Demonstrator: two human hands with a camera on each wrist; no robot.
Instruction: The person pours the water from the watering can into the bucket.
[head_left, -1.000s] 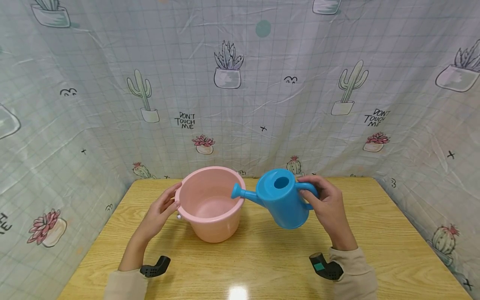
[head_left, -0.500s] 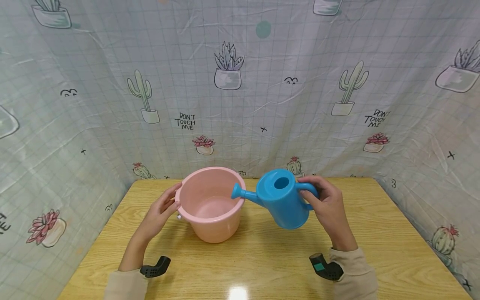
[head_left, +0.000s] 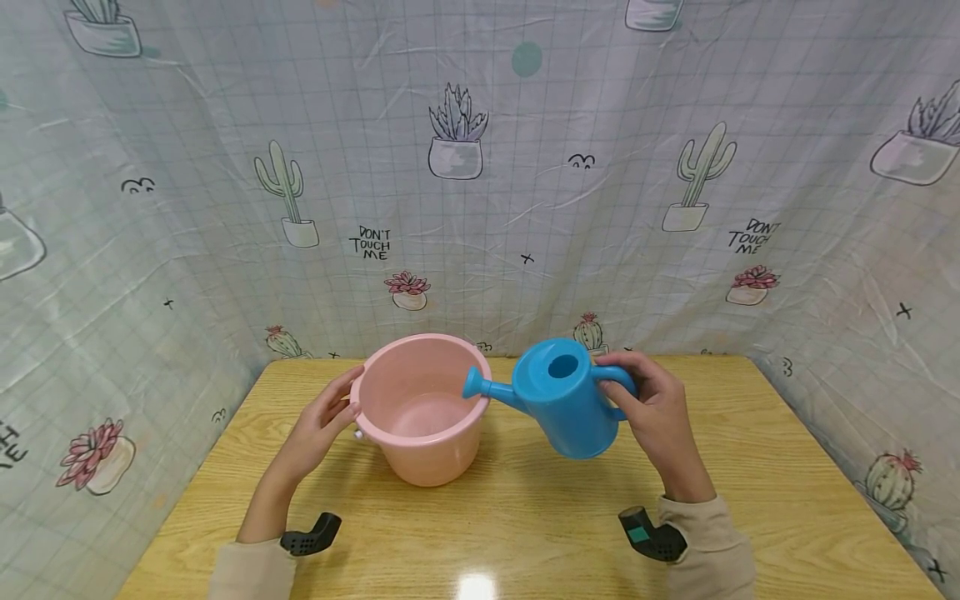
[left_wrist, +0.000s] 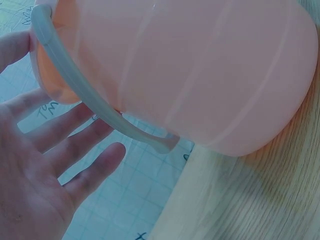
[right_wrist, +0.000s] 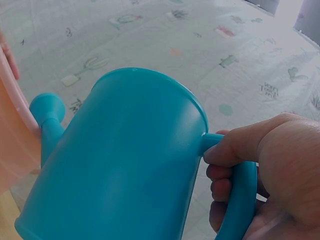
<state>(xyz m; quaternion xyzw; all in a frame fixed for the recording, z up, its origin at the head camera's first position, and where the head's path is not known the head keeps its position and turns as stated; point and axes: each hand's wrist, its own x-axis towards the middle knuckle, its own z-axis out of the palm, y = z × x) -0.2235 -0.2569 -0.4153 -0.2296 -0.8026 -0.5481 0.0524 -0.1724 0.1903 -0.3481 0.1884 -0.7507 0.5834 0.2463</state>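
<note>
Blue plastic watering can gripped by handle in right hand, spout held at rim of round pink plastic bucket on wooden table, rim touched by loosely spread left hand

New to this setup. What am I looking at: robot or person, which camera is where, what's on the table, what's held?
No robot: these are a person's bare hands. The wide picture comes from a camera on the head, looking forward and down. The other two come from cameras worn on the wrists, one per hand; that explains their odd angles.

A pink bucket stands on a wooden table, with a sheet printed with plants behind. The left hand rests against the bucket's rim. The right hand holds a blue watering can by its handle. In the head view, the can's spout crosses the rim on the bucket's right side. Whether the can contains water isn't visible.
</note>
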